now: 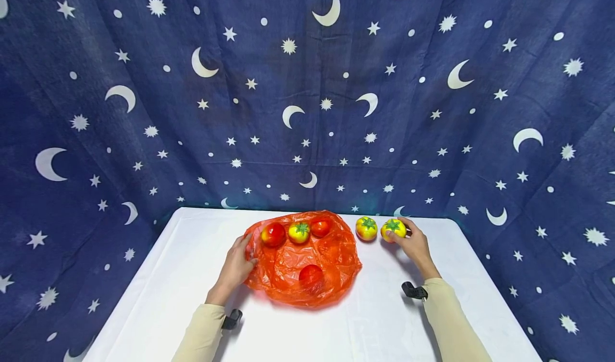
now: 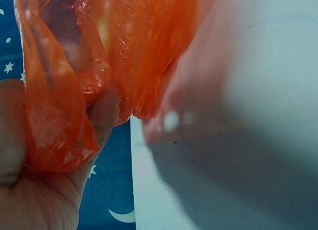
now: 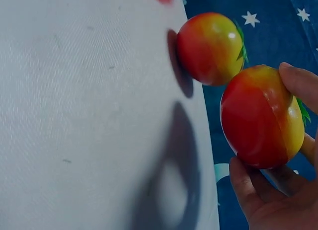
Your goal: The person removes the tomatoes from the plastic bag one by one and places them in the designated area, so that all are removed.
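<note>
My left hand [image 1: 235, 266] grips the left edge of a thin orange-red plastic bag [image 1: 288, 266], thumb and fingers around the film in the left wrist view. Three tomatoes lie in a row at the bag's far side: a red one [image 1: 273, 234], a yellow one [image 1: 299, 233] with green leaves, and another red one [image 1: 320, 227]. A fourth red tomato [image 1: 311, 277] shows through the film nearer the front. On the right, my right hand [image 1: 417, 247] holds a yellow-and-red tomato [image 3: 261, 116] between thumb and fingers, raised above its shadow. Just left of it sits a similar tomato [image 3: 211, 48].
All of this is on a white-covered table [image 1: 379, 308]. Behind it and at both sides hangs a dark blue curtain [image 1: 307, 73] with moons and stars. Black wrist cameras sit on the left cuff [image 1: 233, 319] and right cuff [image 1: 414, 291].
</note>
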`<action>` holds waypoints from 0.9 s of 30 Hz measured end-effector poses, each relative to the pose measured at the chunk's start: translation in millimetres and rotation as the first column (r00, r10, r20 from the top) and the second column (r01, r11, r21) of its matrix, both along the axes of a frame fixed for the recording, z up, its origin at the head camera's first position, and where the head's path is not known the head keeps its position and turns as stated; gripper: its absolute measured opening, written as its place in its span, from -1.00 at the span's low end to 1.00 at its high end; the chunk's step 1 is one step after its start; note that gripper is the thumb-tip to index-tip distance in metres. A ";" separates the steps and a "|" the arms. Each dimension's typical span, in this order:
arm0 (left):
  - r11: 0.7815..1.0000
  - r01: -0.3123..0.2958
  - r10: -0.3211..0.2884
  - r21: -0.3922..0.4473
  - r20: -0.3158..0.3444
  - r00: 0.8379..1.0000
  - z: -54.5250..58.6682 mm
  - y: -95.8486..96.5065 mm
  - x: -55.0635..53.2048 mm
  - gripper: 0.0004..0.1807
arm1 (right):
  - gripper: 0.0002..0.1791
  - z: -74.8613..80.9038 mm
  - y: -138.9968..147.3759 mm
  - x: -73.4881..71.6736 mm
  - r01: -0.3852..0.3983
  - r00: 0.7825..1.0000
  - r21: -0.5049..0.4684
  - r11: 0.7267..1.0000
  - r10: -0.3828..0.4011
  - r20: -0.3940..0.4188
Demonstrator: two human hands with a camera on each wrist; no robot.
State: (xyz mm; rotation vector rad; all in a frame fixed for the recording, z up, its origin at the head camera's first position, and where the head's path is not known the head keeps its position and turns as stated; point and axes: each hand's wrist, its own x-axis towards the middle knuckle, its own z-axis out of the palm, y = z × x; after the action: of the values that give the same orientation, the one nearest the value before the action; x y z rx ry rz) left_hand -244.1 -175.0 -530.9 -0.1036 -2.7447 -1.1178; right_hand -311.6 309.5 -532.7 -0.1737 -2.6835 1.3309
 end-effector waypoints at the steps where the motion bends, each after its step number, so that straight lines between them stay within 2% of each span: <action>1: 1.000 0.000 0.000 -0.003 0.005 1.000 -0.1 -0.3 0.0 -0.19 | -0.19 -1.2 0.3 -1.0 -0.002 1.000 0.005 1.000 0.002 0.007; 17: 1.000 -0.002 0.001 0.008 0.046 0.999 -0.4 0.8 0.6 -0.19 | -0.21 -20.5 2.1 -14.8 0.049 0.999 0.039 0.998 -0.050 0.014; 27: 1.000 -0.006 0.006 0.001 0.038 0.999 -1.2 1.3 0.8 -0.19 | -0.18 -24.8 4.8 -17.0 0.001 0.999 0.067 0.998 -0.004 0.043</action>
State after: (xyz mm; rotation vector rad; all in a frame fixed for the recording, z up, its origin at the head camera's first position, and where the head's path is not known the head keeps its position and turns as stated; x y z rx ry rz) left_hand -243.3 -173.7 -532.2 -0.0755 -2.7758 -1.1307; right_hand -328.6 314.3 -557.5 -0.1998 -2.7579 1.2482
